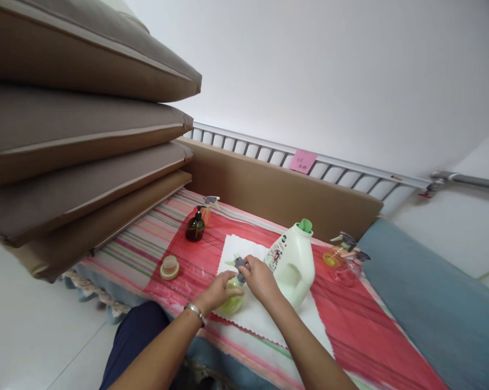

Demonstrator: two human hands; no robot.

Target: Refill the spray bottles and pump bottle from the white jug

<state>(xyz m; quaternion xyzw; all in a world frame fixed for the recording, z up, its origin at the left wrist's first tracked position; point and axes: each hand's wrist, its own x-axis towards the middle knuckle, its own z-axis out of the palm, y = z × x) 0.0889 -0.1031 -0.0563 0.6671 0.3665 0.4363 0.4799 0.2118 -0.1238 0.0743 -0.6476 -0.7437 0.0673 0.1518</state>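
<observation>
A spray bottle (231, 305) with yellow-green liquid stands at the front of a white cloth (236, 246). My left hand (217, 295) is wrapped round its body. At its top, my right hand (259, 276) grips the grey and pale green spray head (239, 264); whether the head is fully seated on the neck I cannot tell. Just right of my hands a large pale green jug (303, 260) stands upright, its green spout uncapped. The jug's round cap (169, 267) lies to the left on the red sheet.
A dark pump bottle (195, 227) and another spray bottle (207, 214) stand at the back left. Two more spray bottles, one yellow (333, 257) and one pink (348, 271), are at the right. Stacked brown cushions (90, 124) overhang the left side.
</observation>
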